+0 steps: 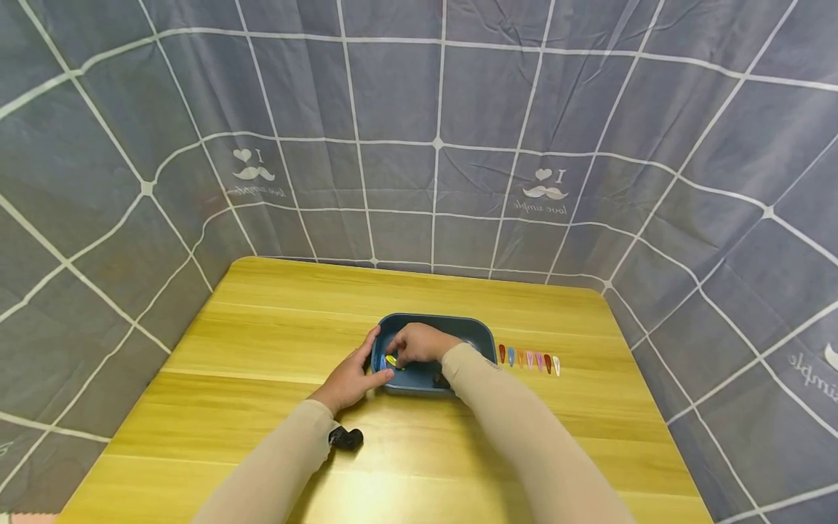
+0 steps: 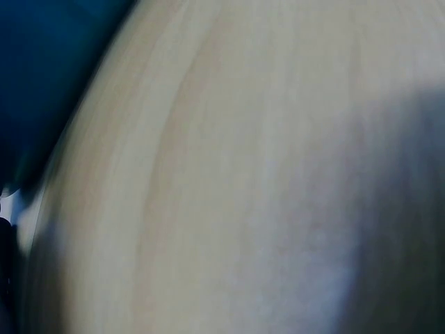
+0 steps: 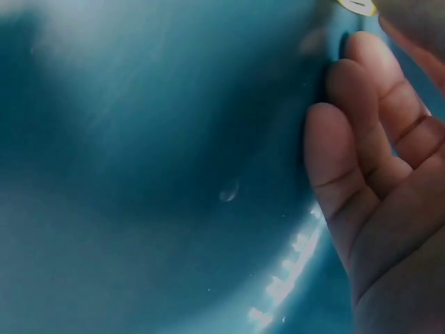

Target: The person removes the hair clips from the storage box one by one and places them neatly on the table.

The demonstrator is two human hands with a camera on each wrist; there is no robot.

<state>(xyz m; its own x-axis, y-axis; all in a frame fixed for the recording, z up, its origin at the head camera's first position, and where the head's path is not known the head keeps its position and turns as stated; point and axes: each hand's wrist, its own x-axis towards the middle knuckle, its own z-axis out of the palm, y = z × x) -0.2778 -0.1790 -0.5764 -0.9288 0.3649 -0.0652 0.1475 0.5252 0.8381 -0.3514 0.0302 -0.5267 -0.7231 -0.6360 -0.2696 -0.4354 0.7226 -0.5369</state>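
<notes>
A dark blue plastic tub [image 1: 487,336] stands on the wooden table. Reaching down into its left half, my right hand [image 1: 419,342] pinches a yellow hair clip [image 1: 391,360] between thumb and forefinger. The right wrist view catches only the end of that yellow clip [image 3: 358,6], with the other fingers [image 3: 330,142] bent close to the tub's floor. A blue hair clip [image 1: 382,362] lies by the left inner wall. Against the tub's left end rests my left hand [image 1: 350,382], fingers extended along the side and thumb at the front rim; the left wrist view misses this hand.
Right of the tub, several hair clips [image 1: 530,359] in red, blue, orange, pink and white lie in a row on the table [image 1: 275,327]. Grey curtains [image 1: 393,175] with white lines surround the table. A black wrist camera [image 1: 345,439] sits at the left sleeve.
</notes>
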